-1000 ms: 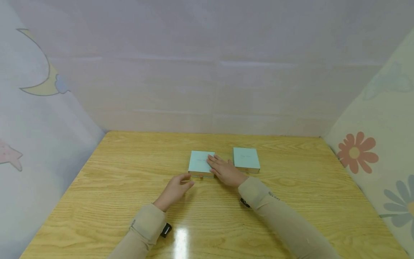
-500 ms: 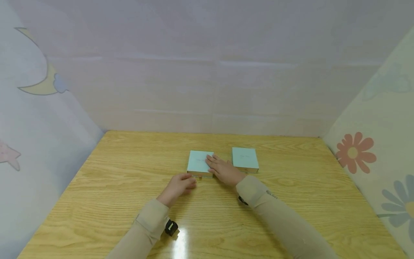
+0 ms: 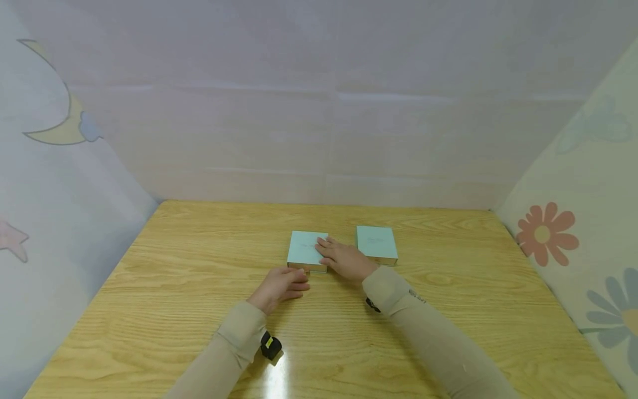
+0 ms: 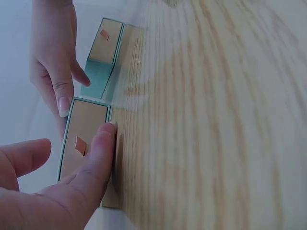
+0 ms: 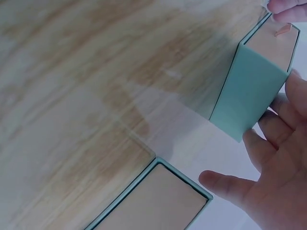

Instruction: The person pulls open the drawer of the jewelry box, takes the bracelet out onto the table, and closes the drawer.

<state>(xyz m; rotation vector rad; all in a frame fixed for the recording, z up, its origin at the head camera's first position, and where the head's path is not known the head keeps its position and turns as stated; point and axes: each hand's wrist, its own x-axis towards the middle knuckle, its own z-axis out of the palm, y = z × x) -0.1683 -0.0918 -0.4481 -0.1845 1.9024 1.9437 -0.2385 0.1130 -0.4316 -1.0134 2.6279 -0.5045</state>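
Note:
Two pale mint drawer boxes with beige fronts lie on the table. On the left box [image 3: 301,246] my right hand [image 3: 346,261] rests, its extended fingers over the right part of the lid. My left hand [image 3: 280,285] is at that box's front. The left wrist view has its index finger lying along the lower edge of the beige drawer front [image 4: 84,120], thumb apart, near a small copper ribbon tab [image 4: 80,145]. In the right wrist view, the right fingers lie against the box [image 5: 252,86], thumb spread. Beyond the right hand sits the right box [image 3: 376,242].
The wood-grain table [image 3: 209,249] is bounded by a pale back wall [image 3: 324,138] and printed side walls, with a moon [image 3: 60,130] at left and flowers [image 3: 543,233] at right. A black wrist device [image 3: 271,346] hangs under the left cuff.
My left hand has moved slightly right and closer along the left box's front. The right hand stays on the lid, and both boxes keep their places.

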